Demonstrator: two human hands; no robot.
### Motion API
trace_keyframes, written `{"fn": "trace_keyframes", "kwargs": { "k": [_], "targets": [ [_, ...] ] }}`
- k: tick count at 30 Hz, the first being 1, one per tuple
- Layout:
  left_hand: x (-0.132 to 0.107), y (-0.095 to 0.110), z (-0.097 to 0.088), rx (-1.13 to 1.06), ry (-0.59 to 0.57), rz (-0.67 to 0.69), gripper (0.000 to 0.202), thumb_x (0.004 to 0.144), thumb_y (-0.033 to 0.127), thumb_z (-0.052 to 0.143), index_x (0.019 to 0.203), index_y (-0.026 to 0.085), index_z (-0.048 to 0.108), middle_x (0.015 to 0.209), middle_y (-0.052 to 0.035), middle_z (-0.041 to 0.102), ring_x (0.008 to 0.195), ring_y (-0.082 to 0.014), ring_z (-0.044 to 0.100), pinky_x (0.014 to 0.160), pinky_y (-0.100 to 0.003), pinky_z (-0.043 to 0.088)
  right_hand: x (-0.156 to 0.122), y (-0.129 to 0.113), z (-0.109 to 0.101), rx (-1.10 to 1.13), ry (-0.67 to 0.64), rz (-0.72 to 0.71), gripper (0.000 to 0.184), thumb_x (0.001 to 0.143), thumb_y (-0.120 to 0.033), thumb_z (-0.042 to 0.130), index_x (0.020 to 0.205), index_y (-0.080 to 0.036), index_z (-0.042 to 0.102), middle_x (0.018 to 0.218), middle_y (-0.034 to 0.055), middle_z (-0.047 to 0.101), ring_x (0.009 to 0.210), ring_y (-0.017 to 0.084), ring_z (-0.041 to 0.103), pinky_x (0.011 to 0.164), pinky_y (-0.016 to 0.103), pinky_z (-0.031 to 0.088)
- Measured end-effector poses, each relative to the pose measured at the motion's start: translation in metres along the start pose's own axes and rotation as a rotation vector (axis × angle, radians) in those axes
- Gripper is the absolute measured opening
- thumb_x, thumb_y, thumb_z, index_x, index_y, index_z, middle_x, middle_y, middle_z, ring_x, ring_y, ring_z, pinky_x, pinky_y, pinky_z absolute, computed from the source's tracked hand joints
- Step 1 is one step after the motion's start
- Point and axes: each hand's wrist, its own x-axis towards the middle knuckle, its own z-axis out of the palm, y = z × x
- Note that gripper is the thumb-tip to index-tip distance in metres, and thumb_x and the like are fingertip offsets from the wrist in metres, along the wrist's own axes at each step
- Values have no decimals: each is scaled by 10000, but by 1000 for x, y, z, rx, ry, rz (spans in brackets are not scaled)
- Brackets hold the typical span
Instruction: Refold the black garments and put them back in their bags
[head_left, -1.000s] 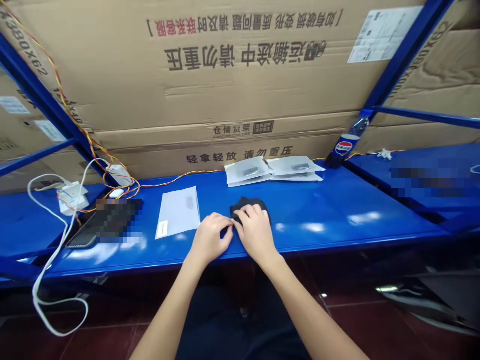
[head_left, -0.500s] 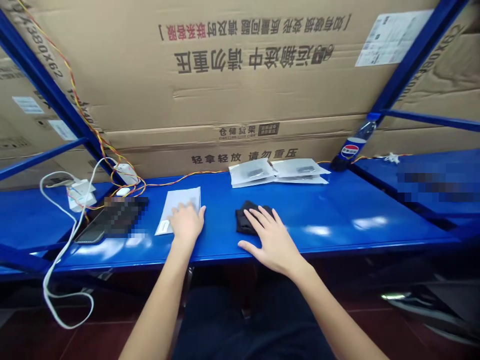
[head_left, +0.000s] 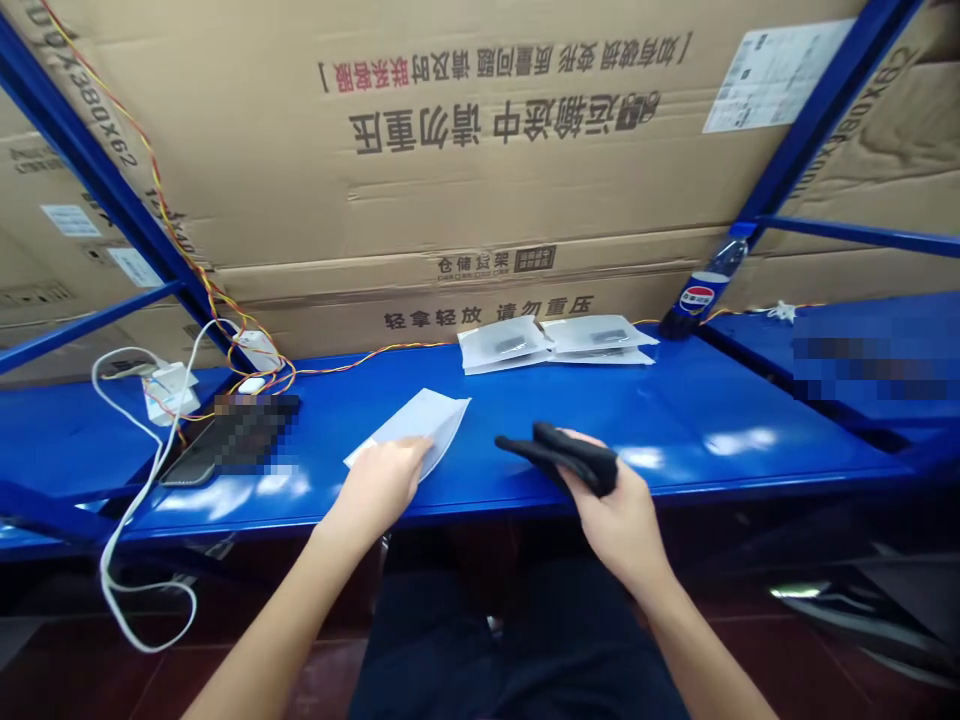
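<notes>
My left hand [head_left: 388, 485] is closed on the near edge of a white translucent plastic bag [head_left: 427, 425], which is tilted with its mouth end toward the right. In my right hand [head_left: 619, 510] is a folded black cloth [head_left: 574, 455], pinched between thumb and fingers and lifted off the shelf. The cloth's flaps hang apart toward the left. What kind of cloth item it is, I cannot make out. Bag and cloth are apart from each other.
Several filled white bags [head_left: 502, 343] lie at the back of the blue shelf [head_left: 360, 372]. A cola bottle [head_left: 701, 290] leans by the right post. At left are a dark phone [head_left: 195, 455], a white charger [head_left: 171, 392] and a looped white cable [head_left: 112, 560]. Cardboard [head_left: 420, 215] stands behind.
My left hand has gripped the bag and moved it right, turning it. My right hand, flat over the black cloth before, has picked it up and moved right.
</notes>
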Motion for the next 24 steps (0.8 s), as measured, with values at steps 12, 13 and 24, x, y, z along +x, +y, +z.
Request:
{"fn": "trace_keyframes", "kwargs": {
  "k": [12,13,24],
  "targets": [
    [36,21,9,-431,0,252,688,756,81,641,1427,231,662,1416,-94,729,1289,-309,708,1083,-408,590,20,-1,57,-217,-205,-923,496,1036,-47,455,1441,-233,671,1371,117,744,1414,285,618,1196,583,511],
    [36,19,12,-459,12,248,732,737,76,635,1454,226,644,1466,-99,696,1362,-319,660,1124,-431,570,21,5,59,-290,-244,-953,496,1030,-30,442,1436,-200,672,1342,130,757,1399,280,630,1184,559,531],
    [38,28,7,-526,38,364,874,706,-17,542,1535,257,562,1584,-51,599,1571,-300,430,1277,-532,426,70,-10,106,-833,-603,-565,395,917,-64,641,1297,-111,740,1238,184,781,1120,306,759,1031,418,606]
  ]
}}
